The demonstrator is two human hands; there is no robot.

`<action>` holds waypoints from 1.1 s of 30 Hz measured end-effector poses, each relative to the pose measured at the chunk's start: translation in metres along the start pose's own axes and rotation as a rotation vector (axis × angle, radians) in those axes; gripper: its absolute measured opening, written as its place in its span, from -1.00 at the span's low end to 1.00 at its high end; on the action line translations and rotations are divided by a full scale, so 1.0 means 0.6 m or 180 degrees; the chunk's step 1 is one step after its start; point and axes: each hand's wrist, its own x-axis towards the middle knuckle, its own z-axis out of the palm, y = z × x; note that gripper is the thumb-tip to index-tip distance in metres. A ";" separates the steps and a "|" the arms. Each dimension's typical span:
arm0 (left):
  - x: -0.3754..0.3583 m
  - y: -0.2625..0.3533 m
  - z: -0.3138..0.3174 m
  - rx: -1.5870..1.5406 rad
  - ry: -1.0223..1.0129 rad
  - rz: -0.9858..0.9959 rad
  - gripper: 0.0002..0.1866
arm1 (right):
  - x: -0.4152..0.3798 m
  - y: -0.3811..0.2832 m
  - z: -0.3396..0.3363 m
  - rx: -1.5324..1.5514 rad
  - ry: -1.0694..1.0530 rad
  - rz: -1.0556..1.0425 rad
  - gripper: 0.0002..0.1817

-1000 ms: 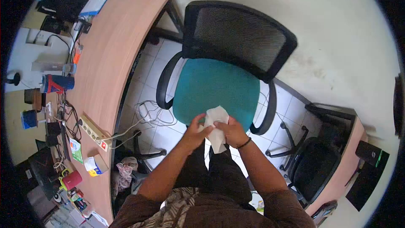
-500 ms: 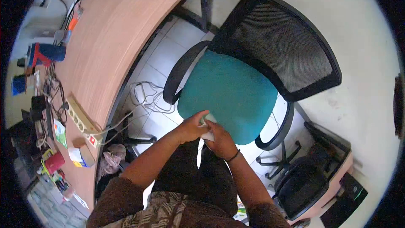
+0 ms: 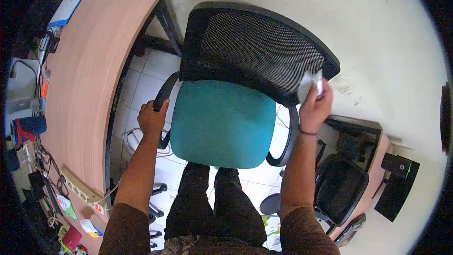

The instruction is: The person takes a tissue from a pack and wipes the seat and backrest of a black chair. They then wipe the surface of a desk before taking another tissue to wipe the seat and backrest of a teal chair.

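Note:
An office chair with a green seat (image 3: 222, 123) and a black mesh backrest (image 3: 255, 49) stands in front of me. My left hand (image 3: 152, 117) is wrapped round the chair's left armrest (image 3: 166, 90). Up at the right end of the backrest, my right hand (image 3: 317, 106) pinches a crumpled white cloth or tissue (image 3: 309, 84), slightly blurred. The right armrest (image 3: 289, 137) is below that hand, apart from it.
On the left stands a wooden desk (image 3: 89, 75) with a power strip (image 3: 79, 186) and tangled cables. Loose cable lies on the tiled floor under the left armrest. A second black chair (image 3: 342, 189) is at the lower right, and a wall lies behind the backrest.
My hands, together over the seat's front before, have parted. The left went to the left armrest; the right rose to the backrest with the white cloth. The view has shifted, with the chair now more centred.

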 end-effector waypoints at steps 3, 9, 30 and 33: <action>0.002 -0.007 0.012 -0.0067 -0.0028 -0.0122 -0.40 | 0.061 -0.013 0.046 0.0264 0.0442 0.0440 -0.75; 0.010 -0.010 0.016 -0.0099 0.0185 0.0104 -0.43 | -0.006 -0.124 0.235 0.0398 -0.0110 -0.0134 -0.63; 0.007 -0.013 0.010 -0.0427 0.0441 -0.0035 -0.56 | -0.049 -0.202 0.314 0.1022 -0.0418 -0.0590 -0.75; 0.005 -0.014 0.015 -0.0428 0.0406 -0.0132 -0.57 | -0.166 -0.124 0.349 -0.0365 -0.1821 -0.1783 -0.77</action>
